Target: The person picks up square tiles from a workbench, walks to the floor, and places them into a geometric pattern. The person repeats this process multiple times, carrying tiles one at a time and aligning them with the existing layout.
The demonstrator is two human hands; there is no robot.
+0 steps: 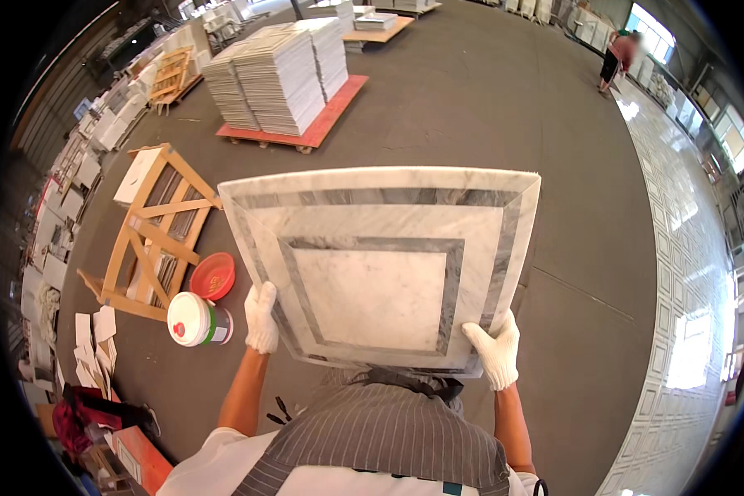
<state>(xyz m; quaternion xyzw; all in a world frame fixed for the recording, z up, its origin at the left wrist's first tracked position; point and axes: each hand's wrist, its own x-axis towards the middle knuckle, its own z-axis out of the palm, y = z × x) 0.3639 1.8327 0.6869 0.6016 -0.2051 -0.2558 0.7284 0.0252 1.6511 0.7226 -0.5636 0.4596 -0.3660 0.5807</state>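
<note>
A large square marble tile (370, 289), white with two grey inlaid frames, is held up in front of my body. My left hand (261, 319), in a white knit glove, grips its left edge near the lower corner. On the opposite edge my right hand (496, 349), gloved the same way, is closed with the thumb lying over the tile's face. The fingers behind the tile are hidden on both sides. The tile's near edge is close to my striped grey apron (380, 430).
Left of me stand a white bucket (189, 320), a red basin (213, 276) and a wooden crate (159, 236). Ahead, stacked tiles (281, 78) rest on a red pallet (339, 107). Patterned tiles (678, 273) cover the floor at right, where a person (620, 59) bends far off.
</note>
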